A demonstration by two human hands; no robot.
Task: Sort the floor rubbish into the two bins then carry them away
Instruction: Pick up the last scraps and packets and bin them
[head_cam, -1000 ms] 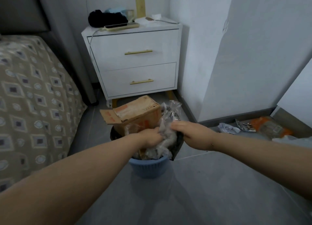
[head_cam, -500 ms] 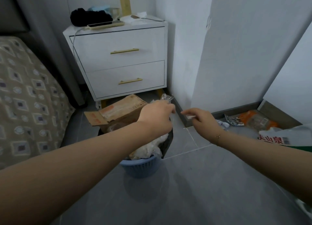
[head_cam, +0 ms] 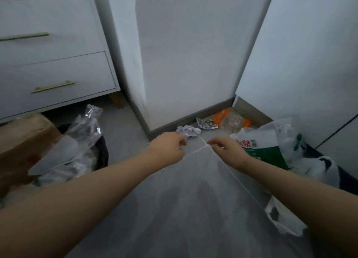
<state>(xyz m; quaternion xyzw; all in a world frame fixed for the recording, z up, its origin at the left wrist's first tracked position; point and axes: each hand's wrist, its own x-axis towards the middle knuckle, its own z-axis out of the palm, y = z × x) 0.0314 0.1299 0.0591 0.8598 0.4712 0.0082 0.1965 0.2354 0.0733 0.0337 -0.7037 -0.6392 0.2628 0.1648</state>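
A crumpled white paper ball (head_cam: 189, 131) lies on the grey floor by the wall's skirting. My left hand (head_cam: 168, 149) reaches to it, curled fingertips at its lower left edge; a pinch is not plain to see. My right hand (head_cam: 226, 147) hovers just right of it, fingers loosely curled, holding nothing. Behind the paper lie a silver foil wrapper (head_cam: 205, 125) and an orange packet (head_cam: 231, 121). The left bin (head_cam: 101, 154), black-lined, is stuffed with a cardboard box (head_cam: 21, 141) and clear plastic (head_cam: 85, 126). At right a green-and-white wrapper (head_cam: 261, 146) tops a second dark bin (head_cam: 348, 182).
A white two-drawer nightstand (head_cam: 58, 68) stands at the back left. White walls and a cupboard panel (head_cam: 310, 64) close off the corner. A white plastic bag (head_cam: 280, 221) lies on the floor under my right forearm.
My view has swung right and down, away from the left bin. My left hand left the bin's plastic and travelled to the paper ball; my right hand moved a little further toward the corner.
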